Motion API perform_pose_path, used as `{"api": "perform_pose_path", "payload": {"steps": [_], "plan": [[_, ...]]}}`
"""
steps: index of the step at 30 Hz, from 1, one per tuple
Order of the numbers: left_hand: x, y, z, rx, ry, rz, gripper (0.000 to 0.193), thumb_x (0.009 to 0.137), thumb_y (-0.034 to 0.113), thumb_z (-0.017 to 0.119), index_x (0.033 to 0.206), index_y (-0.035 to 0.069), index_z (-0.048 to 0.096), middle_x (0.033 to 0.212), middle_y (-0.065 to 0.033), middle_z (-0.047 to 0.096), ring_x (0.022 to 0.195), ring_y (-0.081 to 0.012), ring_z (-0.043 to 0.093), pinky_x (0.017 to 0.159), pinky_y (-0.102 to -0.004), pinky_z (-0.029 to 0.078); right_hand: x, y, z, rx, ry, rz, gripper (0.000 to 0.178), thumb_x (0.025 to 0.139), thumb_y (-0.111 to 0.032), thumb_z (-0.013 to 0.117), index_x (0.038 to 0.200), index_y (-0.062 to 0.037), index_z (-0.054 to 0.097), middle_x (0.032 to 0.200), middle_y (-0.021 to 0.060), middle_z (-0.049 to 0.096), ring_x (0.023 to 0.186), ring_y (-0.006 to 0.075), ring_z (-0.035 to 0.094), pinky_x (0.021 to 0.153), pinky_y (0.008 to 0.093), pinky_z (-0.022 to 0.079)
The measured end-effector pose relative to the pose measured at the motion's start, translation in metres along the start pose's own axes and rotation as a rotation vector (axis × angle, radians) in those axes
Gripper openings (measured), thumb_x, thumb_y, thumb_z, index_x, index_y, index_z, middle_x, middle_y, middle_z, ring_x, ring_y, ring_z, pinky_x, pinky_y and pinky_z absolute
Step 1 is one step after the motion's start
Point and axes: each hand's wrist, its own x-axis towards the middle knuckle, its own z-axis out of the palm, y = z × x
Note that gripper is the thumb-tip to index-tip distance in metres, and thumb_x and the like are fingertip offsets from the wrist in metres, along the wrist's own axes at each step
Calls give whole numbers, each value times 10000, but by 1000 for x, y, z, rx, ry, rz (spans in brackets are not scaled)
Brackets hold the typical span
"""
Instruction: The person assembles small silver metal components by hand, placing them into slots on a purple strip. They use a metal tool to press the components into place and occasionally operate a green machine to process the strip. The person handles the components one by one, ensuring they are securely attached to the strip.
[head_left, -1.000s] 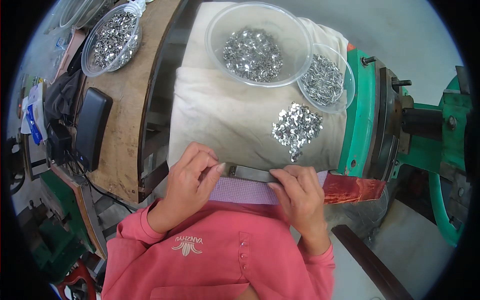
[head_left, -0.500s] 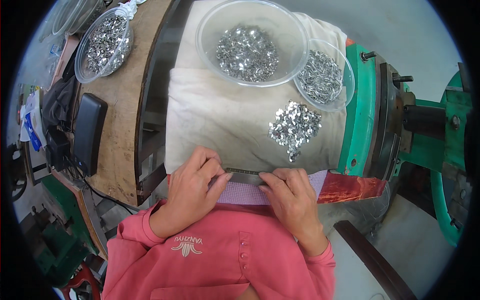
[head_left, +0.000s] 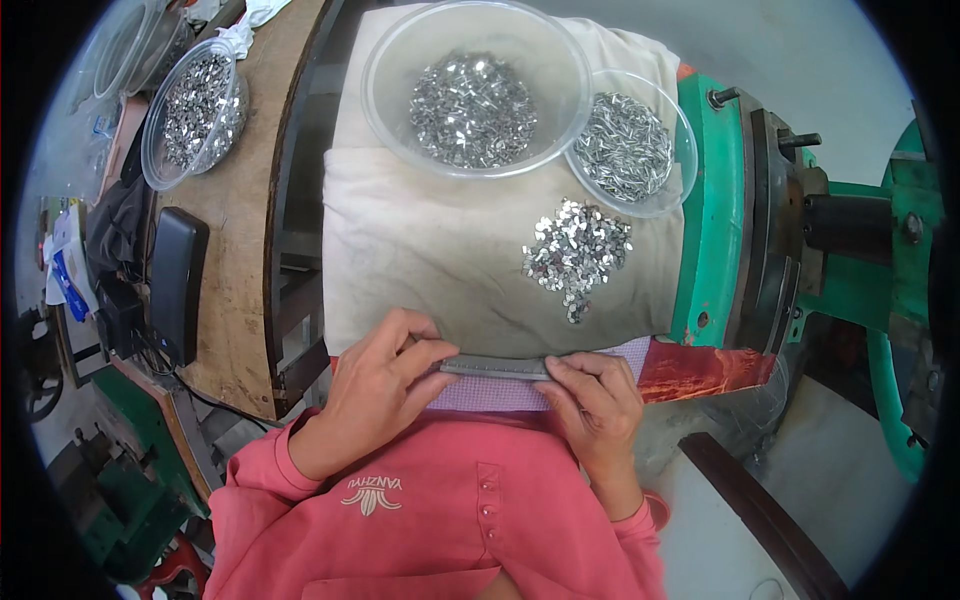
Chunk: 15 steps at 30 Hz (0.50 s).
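A narrow grey metal bar [head_left: 495, 369], with a row of small marks along its upper edge, lies level between my hands at the near edge of the cloth. My left hand [head_left: 385, 375] pinches its left end between thumb and fingers. At the other end, my right hand [head_left: 600, 395] grips it with the thumb below and the fingers curled over. Just beyond the bar, on the right, a loose pile of small shiny metal pieces [head_left: 580, 250] rests on the beige cloth [head_left: 420, 240]. Fingers cover both bar ends.
Behind the pile stand a large clear tub [head_left: 375, 115] and a smaller clear bowl [head_left: 685, 165], both holding small metal parts. A green machine [head_left: 712, 220] borders the right side. On the left, a wooden table [head_left: 235, 300] carries a black box [head_left: 178, 285] and another bowl [head_left: 155, 165] of parts.
The bar has tipped, so its plain grey side shows instead of the darker slotted face. My right hand has shifted slightly right and nearer, leaving more of the bar showing.
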Motion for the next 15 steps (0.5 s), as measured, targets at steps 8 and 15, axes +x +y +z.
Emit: {"api": "perform_pose_path", "payload": {"steps": [8,15], "plan": [[15,18,-8,260,94,355,311,684,119,807,978,80,716,942,-63,662,770,-260,624,659,-370,468,-5,10,-19,5,54,-156,315,733,-53,816,1025,-30,698,953,100,664,792,263,640,664,355,526],[96,116,-10,315,164,794,323,679,113,781,990,99,696,936,-28,653,727,-216,616,624,-345,426,1,13,-107,-191,429,-190,347,696,-30,850,1022,-23,731,912,103,687,741,222,666,619,323,541]]}}
